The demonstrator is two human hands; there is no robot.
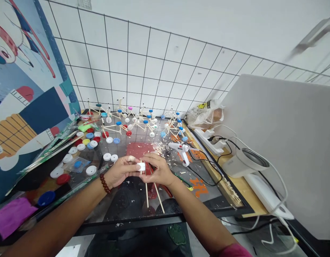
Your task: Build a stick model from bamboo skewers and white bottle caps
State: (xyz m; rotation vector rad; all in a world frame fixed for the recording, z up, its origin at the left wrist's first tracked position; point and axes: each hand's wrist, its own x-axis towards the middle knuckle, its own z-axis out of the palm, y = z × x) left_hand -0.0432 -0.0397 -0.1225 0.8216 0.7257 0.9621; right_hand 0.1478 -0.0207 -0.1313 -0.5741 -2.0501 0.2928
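A small white bottle cap [141, 166] is pinched by my left hand [123, 170], with a short thin wooden stick seen at its top and bottom edges. From the other side, my right hand [159, 170] has its fingers curved round the cap's right edge. Below my right hand, two long thin wooden sticks [159, 198] lie at a slant near the front edge of the table; whether its fingers touch them is hidden. To the right of my hands lies a white hot glue gun [182, 151] with a black cord.
Several stick-and-cap figures [145, 121] stand along the back. Loose caps [91, 170] and plastic packets [76, 165] lie on the left. Wood chips [159, 148] and orange pieces [198, 187] are strewn about. A power strip [210, 141] and a white cylindrical device [242, 162] stand on the right.
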